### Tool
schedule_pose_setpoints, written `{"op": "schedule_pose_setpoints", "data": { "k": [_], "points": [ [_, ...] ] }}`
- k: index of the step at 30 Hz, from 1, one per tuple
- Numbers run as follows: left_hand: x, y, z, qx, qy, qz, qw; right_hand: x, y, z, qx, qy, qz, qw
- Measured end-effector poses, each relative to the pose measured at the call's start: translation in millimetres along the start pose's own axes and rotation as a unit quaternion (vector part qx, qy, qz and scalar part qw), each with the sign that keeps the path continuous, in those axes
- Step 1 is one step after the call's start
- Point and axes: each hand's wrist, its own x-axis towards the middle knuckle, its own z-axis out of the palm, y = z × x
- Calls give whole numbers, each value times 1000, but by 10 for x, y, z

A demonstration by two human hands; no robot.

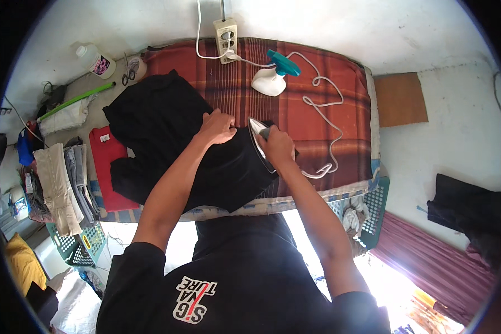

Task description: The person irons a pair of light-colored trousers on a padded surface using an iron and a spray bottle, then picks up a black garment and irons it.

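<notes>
A black garment (150,133), apparently trousers, lies spread over a red plaid cloth (337,72) on the padded surface. My left hand (219,127) has its fingers curled on the garment's upper edge, pinching the fabric. My right hand (277,143) grips a white iron (258,132) by its grey handle, the soleplate on the garment just right of my left hand. A white cord (333,133) loops from the iron around to a power strip (225,42) at the back. A white spray bottle with a teal head (269,82) stands behind the iron.
At left lie a folded red garment (103,156), beige and grey clothes (61,186), scissors (129,75), a green rod (75,102) and a white bottle (96,62). Green baskets (376,209) (72,247) sit below the surface. A cardboard piece (401,99) is at right.
</notes>
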Motion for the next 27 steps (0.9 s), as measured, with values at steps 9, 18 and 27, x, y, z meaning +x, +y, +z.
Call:
{"op": "schedule_pose_setpoints", "data": {
  "k": [9,18,27],
  "points": [
    [-80,-9,-33,-28,11,-5,1000,-1046,145,201,-15,-74,41,996],
    [-24,-17,63,8,28,-4,1000,41,187,-145,-50,-38,-38,997],
    [5,70,11,28,-7,-22,999,2,688,-314,-124,-177,-278,936]
  ]
}}
